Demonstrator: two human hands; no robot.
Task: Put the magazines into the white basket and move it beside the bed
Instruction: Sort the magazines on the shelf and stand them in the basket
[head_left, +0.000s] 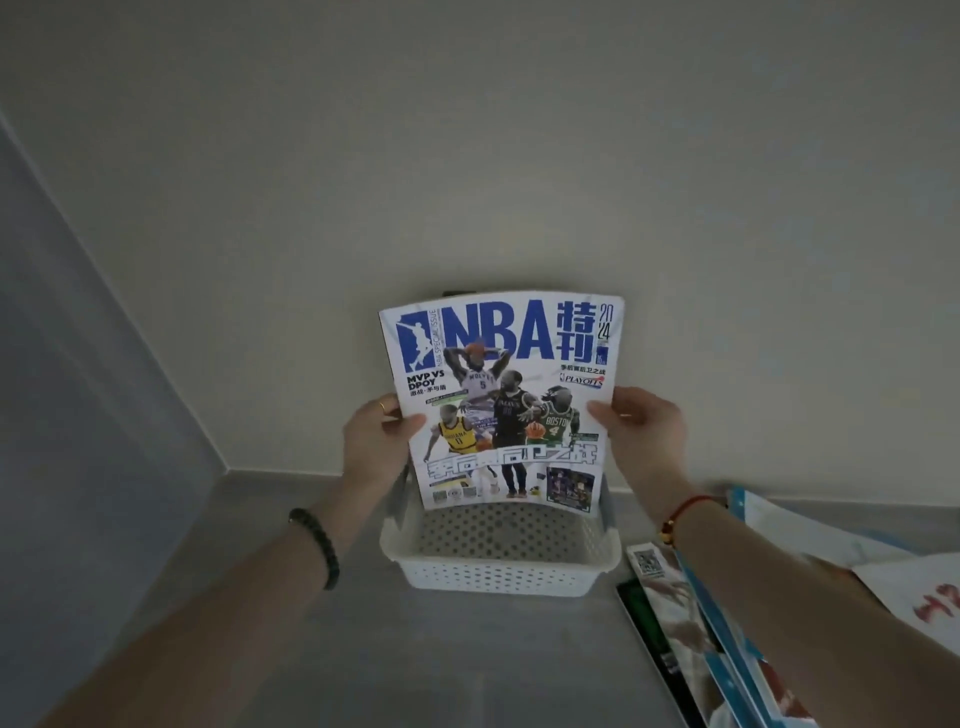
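Note:
A basketball magazine with a blue and white cover stands upright, its lower edge inside the white perforated basket on the grey floor. My left hand grips the magazine's left edge, thumb on the cover. My right hand grips its right edge the same way. More magazines lie spread on the floor to the right of the basket, partly under my right forearm.
The basket sits close to a pale wall, near a room corner at the left. Grey floor stretches in front of the basket. White papers or magazines lie at the far right.

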